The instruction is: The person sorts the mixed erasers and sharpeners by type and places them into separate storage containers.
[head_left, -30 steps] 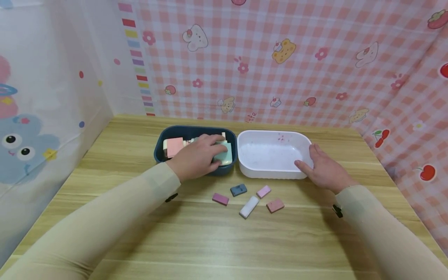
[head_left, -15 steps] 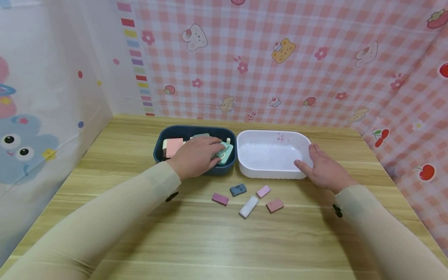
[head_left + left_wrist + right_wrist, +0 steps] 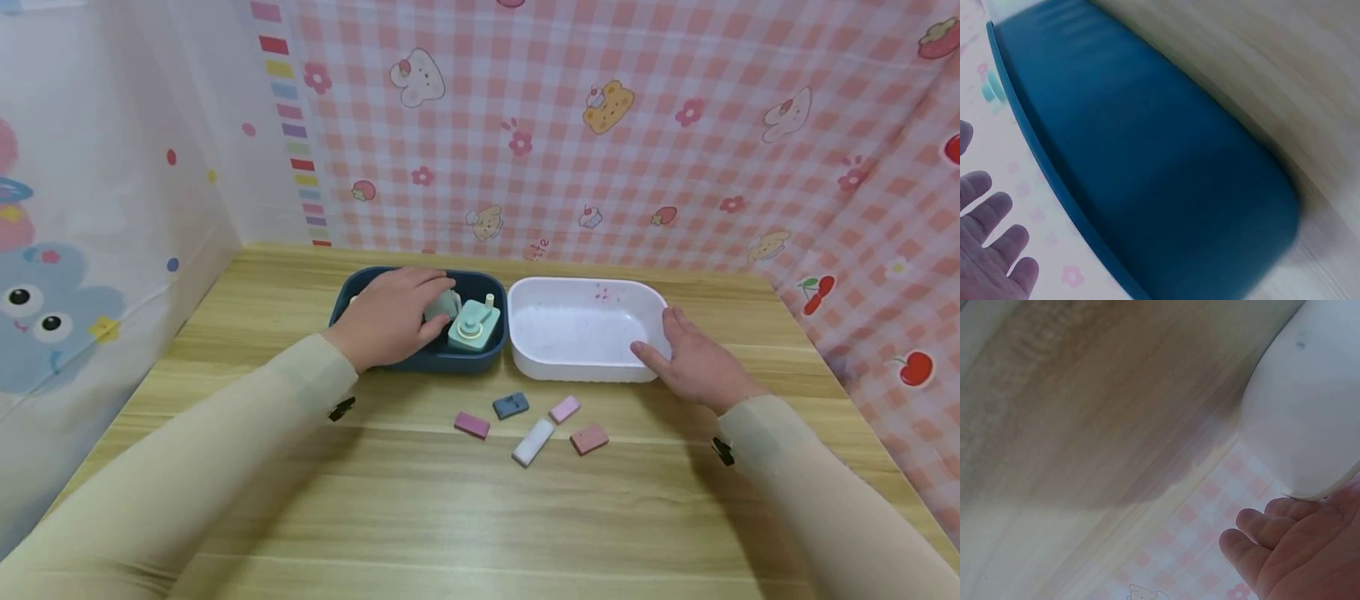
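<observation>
On the table (image 3: 420, 500) before you, your left hand (image 3: 390, 317) reaches into the blue box (image 3: 345, 304), fingers curled loosely over a grey piece (image 3: 442, 305) at the box's middle; whether you truly grasp it cannot be told from the head view, and the left wrist view shows only the box's outer wall (image 3: 1147, 169) and straightened fingertips (image 3: 997, 250). Just right of your fingers, a mint block (image 3: 474, 327) with a round disc and a small peg stands in the box's right end. Your right hand (image 3: 693, 362) lies relaxed and released against the right end of the white tub (image 3: 585, 367), thumb along its near wall, holding nothing. The tub sits touching the box. Near the front of both lie five small loose pieces: pink tile (image 3: 472, 425), dark blue tile (image 3: 511, 406), light pink tile (image 3: 564, 409), white bar (image 3: 533, 442) and salmon tile (image 3: 588, 439).
</observation>
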Demonstrator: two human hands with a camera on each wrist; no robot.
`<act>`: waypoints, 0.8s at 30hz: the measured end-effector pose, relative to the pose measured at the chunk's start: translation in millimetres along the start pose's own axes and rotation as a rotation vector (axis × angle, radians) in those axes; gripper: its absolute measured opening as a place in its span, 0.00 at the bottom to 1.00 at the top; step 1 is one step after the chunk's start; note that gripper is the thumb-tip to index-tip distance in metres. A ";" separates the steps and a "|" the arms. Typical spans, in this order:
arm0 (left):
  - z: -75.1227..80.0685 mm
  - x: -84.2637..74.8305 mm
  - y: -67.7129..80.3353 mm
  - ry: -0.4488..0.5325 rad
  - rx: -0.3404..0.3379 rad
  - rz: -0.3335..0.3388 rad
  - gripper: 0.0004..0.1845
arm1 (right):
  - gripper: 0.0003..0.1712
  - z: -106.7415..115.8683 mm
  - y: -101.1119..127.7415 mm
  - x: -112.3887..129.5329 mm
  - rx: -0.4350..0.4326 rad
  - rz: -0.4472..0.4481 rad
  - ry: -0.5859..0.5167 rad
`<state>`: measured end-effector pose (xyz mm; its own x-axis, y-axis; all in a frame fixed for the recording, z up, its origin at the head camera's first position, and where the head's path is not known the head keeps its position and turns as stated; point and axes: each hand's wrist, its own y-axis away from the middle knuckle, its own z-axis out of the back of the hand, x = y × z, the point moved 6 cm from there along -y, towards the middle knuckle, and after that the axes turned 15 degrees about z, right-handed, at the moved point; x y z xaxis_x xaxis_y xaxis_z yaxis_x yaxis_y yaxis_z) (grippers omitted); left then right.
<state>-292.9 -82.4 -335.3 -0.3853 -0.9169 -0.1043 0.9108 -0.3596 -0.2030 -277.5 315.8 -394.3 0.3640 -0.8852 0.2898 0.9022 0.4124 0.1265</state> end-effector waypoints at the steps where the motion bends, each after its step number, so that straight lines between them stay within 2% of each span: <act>1: 1.7 4.2 0.9 0.003 -0.004 0.007 0.29 | 0.65 -0.1 0.1 0.1 0.001 0.000 0.000; 12: 17.8 54.5 14.4 0.046 -0.003 0.099 0.29 | 0.64 1.5 0.6 2.2 0.007 0.002 0.004; 18: 22.3 72.1 22.6 0.040 0.007 0.137 0.30 | 0.65 2.0 0.8 1.6 0.010 -0.002 0.001; 24: 19.9 85.5 28.7 0.024 0.019 0.171 0.31 | 0.65 0.0 -0.4 0.0 0.001 0.006 0.010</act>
<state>-296.8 -174.5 -330.7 -0.2281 -0.9606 -0.1591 0.9658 -0.2024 -0.1623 -277.8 315.6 -394.4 0.3718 -0.8848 0.2810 0.8998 0.4180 0.1254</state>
